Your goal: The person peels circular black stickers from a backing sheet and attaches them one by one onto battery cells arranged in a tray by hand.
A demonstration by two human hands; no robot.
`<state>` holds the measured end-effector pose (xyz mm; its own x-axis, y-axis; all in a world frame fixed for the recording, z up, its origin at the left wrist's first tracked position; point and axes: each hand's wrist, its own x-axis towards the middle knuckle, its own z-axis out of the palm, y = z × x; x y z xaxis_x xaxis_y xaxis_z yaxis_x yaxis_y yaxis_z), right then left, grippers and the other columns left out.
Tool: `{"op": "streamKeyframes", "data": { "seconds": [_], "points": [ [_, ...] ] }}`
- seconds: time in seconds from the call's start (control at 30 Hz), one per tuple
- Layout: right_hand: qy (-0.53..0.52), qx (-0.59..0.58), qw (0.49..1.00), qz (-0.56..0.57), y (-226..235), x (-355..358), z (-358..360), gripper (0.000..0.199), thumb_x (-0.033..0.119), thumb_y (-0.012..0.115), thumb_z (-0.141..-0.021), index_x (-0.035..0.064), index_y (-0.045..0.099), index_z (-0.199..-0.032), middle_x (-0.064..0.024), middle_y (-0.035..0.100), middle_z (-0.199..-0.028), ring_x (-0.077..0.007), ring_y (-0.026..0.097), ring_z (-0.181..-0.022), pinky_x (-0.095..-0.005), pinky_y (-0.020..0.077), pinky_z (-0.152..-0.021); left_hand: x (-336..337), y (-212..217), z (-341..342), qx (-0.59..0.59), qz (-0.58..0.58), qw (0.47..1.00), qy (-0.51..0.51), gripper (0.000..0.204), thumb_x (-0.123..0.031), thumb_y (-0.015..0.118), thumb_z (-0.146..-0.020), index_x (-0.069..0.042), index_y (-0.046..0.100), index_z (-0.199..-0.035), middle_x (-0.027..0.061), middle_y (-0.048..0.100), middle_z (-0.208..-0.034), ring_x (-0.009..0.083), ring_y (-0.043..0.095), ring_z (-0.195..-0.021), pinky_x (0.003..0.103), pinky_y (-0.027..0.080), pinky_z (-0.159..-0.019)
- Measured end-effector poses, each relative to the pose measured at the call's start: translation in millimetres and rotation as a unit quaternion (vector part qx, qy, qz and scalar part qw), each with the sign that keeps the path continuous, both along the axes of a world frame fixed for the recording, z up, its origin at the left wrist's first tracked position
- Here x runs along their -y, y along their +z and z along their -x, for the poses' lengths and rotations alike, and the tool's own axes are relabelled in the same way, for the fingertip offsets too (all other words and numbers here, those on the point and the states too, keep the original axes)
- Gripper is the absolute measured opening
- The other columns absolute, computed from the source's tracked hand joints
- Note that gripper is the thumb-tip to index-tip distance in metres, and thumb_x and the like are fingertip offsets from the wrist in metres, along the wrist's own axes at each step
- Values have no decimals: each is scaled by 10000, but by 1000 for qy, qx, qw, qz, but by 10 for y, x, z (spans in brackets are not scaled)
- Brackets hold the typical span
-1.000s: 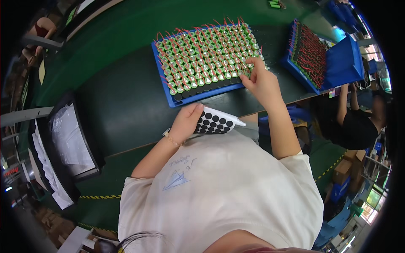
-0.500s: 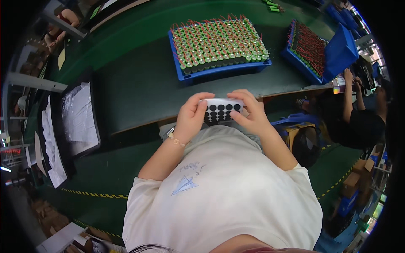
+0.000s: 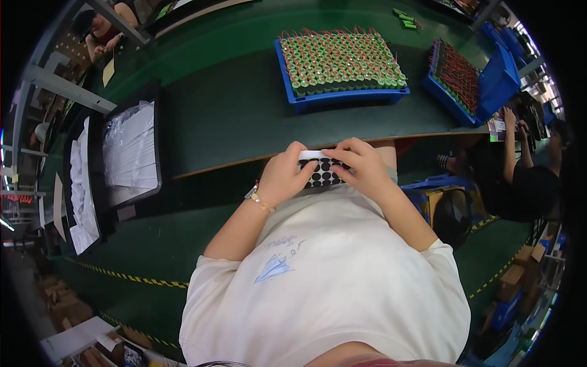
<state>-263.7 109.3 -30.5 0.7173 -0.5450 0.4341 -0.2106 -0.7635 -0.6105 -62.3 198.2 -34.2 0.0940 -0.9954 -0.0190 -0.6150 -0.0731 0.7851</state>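
Note:
Between my hands, just off the table's near edge, is a white sheet of round black stickers [image 3: 324, 176] in rows. My left hand [image 3: 284, 175] grips its left side, thumb across the front. My right hand [image 3: 365, 169] pinches the upper right part, fingers at the top edge and thumb over the dots. A plain white strip [image 3: 312, 155] shows along the sheet's top; whether it is folded over, I cannot tell. Beyond the hands stands a blue tray [image 3: 354, 98] packed with upright green battery cells [image 3: 336, 58] with red wires.
A second blue bin [image 3: 450, 105] of red-wired cells stands at the right, near a seated person in black [image 3: 531, 189]. Several loose green cells [image 3: 406, 19] lie far back. Black trays [image 3: 160, 147] with white strips are at the left. Another person [image 3: 104, 40] sits far left.
My right hand has shifted inward along the sheet's top edge, and its thumb has moved up. The sheet's dots now tilt differently. The whole view has shifted slightly, moving the table things rightward.

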Motion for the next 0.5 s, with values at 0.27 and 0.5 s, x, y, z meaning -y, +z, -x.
{"op": "streamKeyframes", "data": {
  "seconds": [0.27, 0.5],
  "points": [
    [-23, -26, 999, 21, -25, -90, -169, 400, 83, 780, -735, 161, 705, -1120, -53, 581, -850, -218, 568, -708, -318, 476, -600, -7, 32, -284, -57, -30, 996, -62, 311, -307, 652, -867, -19, 547, -920, 170, 634, -728, 331, 623, -658, 418, 457, -583],
    [-1, -85, 996, -18, 108, -203, -326, 351, 124, 802, -714, 157, 724, -1055, -54, 566, -802, -213, 572, -691, -325, 475, -587, -125, 1, -482, -68, -80, 987, -124, 365, -366, 695, -839, -8, 622, -845, 171, 635, -773, 292, 631, -713, 370, 485, -660]
  ]
}}
